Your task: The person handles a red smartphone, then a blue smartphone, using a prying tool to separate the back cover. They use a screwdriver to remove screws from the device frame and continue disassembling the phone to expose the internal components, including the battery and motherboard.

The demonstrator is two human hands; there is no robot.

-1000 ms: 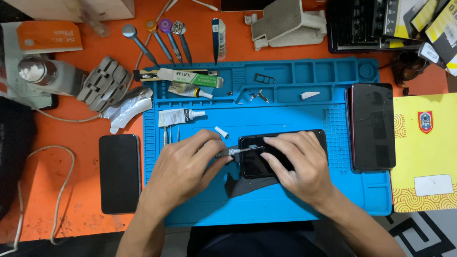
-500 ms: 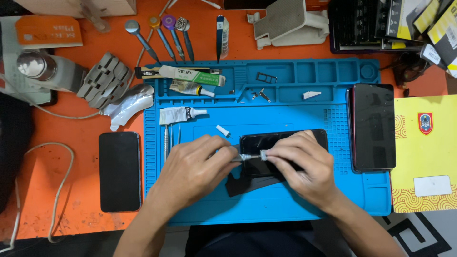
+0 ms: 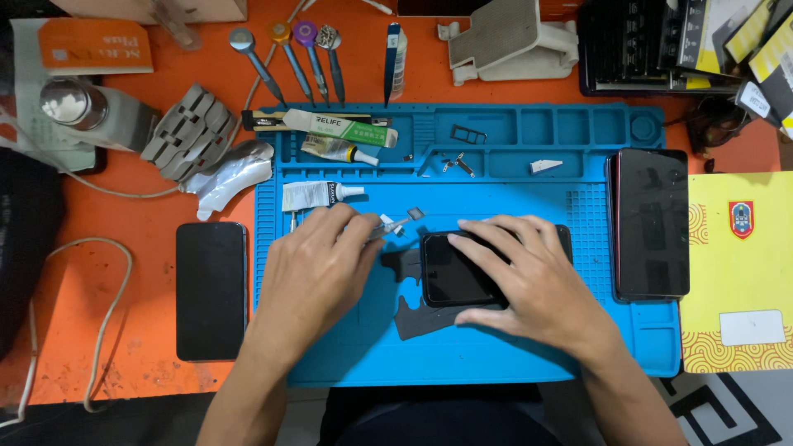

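Left hand (image 3: pixel 318 268) pinches tweezers (image 3: pixel 388 227) over blue mat (image 3: pixel 496 355) — right hand (image 3: pixel 524 277) open, fingers spread flat on black phone (image 3: pixel 454 277), glue tube (image 3: pixel 318 195) nearby

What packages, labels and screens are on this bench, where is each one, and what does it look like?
Orange box: far left corner, flat, pale lettering.
Green-and-white labelled tool: blue mat's top edge, long.
White glue tube: beside the left hand, dark print.
Dark phone screen: mat centre, under the right hand.
Black phone: left of mat, screen off.
Large dark screen: mat's right edge.
Yellow packet: far right, red badge, white label.
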